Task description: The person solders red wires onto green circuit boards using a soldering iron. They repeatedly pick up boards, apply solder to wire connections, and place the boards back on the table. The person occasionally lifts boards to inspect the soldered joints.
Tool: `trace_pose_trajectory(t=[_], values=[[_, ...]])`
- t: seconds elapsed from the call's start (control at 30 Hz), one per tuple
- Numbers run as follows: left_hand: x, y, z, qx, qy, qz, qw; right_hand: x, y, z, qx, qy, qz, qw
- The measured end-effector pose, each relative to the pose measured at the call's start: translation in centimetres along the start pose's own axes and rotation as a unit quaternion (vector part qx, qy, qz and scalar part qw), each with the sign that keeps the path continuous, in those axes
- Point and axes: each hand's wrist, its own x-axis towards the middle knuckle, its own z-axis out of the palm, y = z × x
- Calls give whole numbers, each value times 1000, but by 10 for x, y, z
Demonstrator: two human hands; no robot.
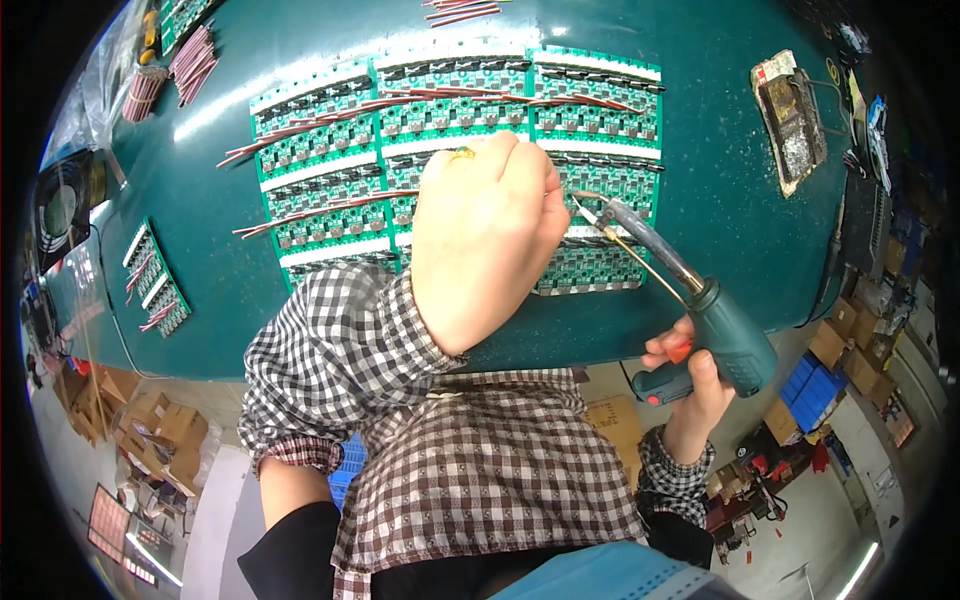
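Observation:
Three green circuit board panels (322, 154) lie side by side on the table, with rows of small metal connectors and white strips. Thin red wires (300, 127) are laid across their rows and stick out past the left edge. My left hand (488, 225) rests over the middle panel, fingers bent into a pinch; its own back hides whatever the fingertips hold. In my right hand (706, 403) is a dark green soldering gun (735, 345), fingers wrapped round its handle near the red trigger. The gun's tip points at the right panel, close beside my left fingertips.
A smaller board piece (155, 285) with wires lies at the left on the green table (215, 250). Bundles of reddish wires (193, 66) sit at the far left, more wires (463, 11) at the back. A worn soldering stand (790, 120) is at the right; a black fan (68, 205) stands left.

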Motion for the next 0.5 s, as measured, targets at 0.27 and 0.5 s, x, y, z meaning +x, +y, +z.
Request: trace_pose_trajectory(t=[0.27, 0.5], values=[[1, 2, -1, 0, -3, -12, 1000, -2, -1, 5, -21, 14, -6, 1000], [1, 2, 0, -3, -6, -11, 1000, -2, -2, 12, -84, 44, -5, 996]])
